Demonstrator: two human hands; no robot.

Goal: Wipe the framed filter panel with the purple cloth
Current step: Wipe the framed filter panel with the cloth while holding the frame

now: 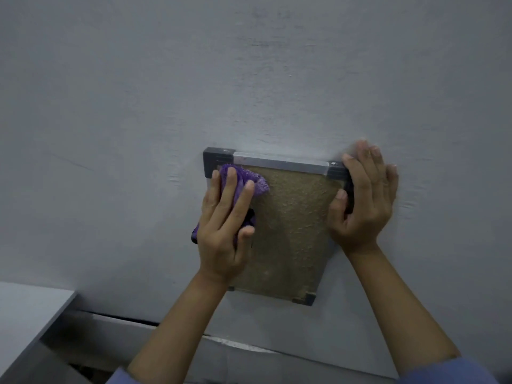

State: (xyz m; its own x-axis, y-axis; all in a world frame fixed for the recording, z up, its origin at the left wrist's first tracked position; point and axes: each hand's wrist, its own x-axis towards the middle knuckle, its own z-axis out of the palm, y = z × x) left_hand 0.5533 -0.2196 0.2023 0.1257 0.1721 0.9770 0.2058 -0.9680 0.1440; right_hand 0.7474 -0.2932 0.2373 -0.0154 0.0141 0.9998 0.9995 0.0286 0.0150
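Head view: purple cloth (243, 180) under left hand (224, 228), seemingly gripped, at filter panel (291, 231) corner.

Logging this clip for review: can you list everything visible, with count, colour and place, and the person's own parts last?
framed filter panel: one, tan mesh in a grey frame with dark corners, flat on the grey surface, centre.
purple cloth: one, purple, bunched on the panel's upper left part.
grey surface: one, pale grey, fills most of the view.
white ledge: one, lower left.
left hand: one, holds the cloth against the panel.
right hand: one, grips the panel's upper right edge.
blue sleeves: two, bottom edge.
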